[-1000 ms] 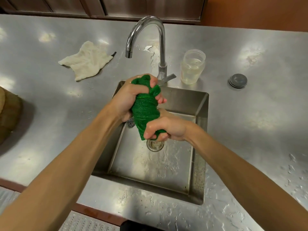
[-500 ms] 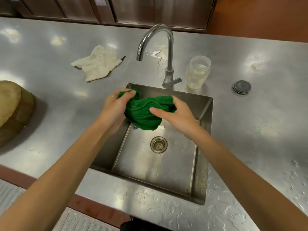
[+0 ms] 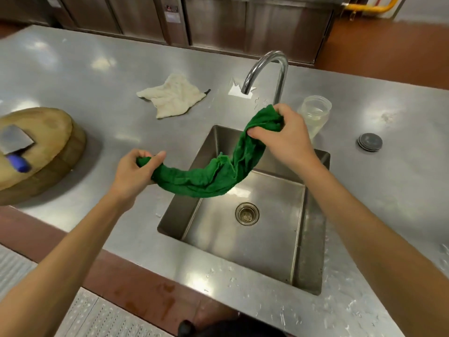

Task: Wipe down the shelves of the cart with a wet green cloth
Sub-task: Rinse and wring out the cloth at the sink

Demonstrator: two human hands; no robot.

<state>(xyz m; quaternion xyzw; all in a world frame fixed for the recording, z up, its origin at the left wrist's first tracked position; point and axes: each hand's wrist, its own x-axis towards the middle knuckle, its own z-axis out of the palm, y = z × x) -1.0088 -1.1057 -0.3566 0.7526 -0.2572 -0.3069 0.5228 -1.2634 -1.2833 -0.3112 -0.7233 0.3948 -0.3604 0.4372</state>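
The green cloth (image 3: 211, 175) hangs stretched in a sagging arc above the steel sink (image 3: 313, 239). My left hand (image 3: 134, 173) grips its left end over the counter, just left of the sink. The other end is bunched in my right hand (image 3: 284, 139), held higher over the sink's back edge, near the tap. The cart is not in view.
A curved tap (image 3: 269, 71) rises behind the sink with a clear jar (image 3: 315, 115) beside it. A white rag (image 3: 173, 97) lies on the steel counter (image 3: 97, 81). A round wooden block (image 3: 43, 147) with a cleaver (image 3: 14, 144) sits at left. A grey lid (image 3: 369, 142) lies at right.
The cloth was twisted tight in both fists over the drain. My hands have since drawn apart, left hand leftward and right hand up, and the cloth has opened out into a long strip.
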